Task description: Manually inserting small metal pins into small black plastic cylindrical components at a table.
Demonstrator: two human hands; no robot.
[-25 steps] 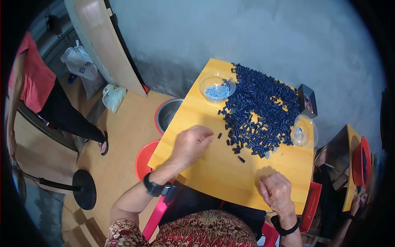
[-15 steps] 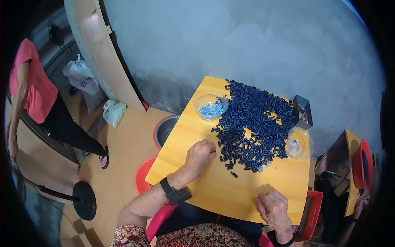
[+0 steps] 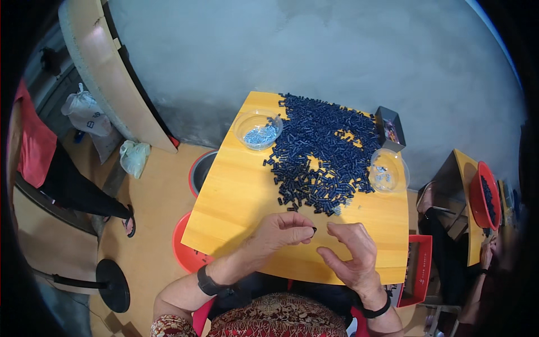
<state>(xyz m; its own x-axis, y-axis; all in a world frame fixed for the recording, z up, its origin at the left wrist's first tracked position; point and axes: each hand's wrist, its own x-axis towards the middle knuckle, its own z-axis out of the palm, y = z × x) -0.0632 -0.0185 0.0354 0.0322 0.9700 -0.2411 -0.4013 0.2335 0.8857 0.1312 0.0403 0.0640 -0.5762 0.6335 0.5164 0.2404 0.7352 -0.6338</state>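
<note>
Just in front of the pile, my left hand (image 3: 285,231) pinches a small dark cylindrical piece (image 3: 314,230) between thumb and fingertips. Only the end of that piece shows. My right hand (image 3: 352,250) faces it a short way off, thumb and forefinger spread apart with nothing visible between them. Many dark blue cylindrical pieces (image 3: 323,146) lie heaped over the middle and back of the yellow table (image 3: 224,196). On the heap's left stands a clear round bowl of small silvery parts (image 3: 260,135). Another clear bowl (image 3: 393,171), with a few such parts, stands on its right.
A dark open box (image 3: 389,129) sits at the back right corner. Red basins (image 3: 182,247) and a red crate (image 3: 418,269) flank the table. At left stands a person in a pink top (image 3: 39,146); at right, another person's hand (image 3: 487,251) is near a red basin (image 3: 484,196).
My left hand has moved from the pile's left edge toward the middle with the small piece. My right hand has risen from the table's front and opened. The view has shifted.
</note>
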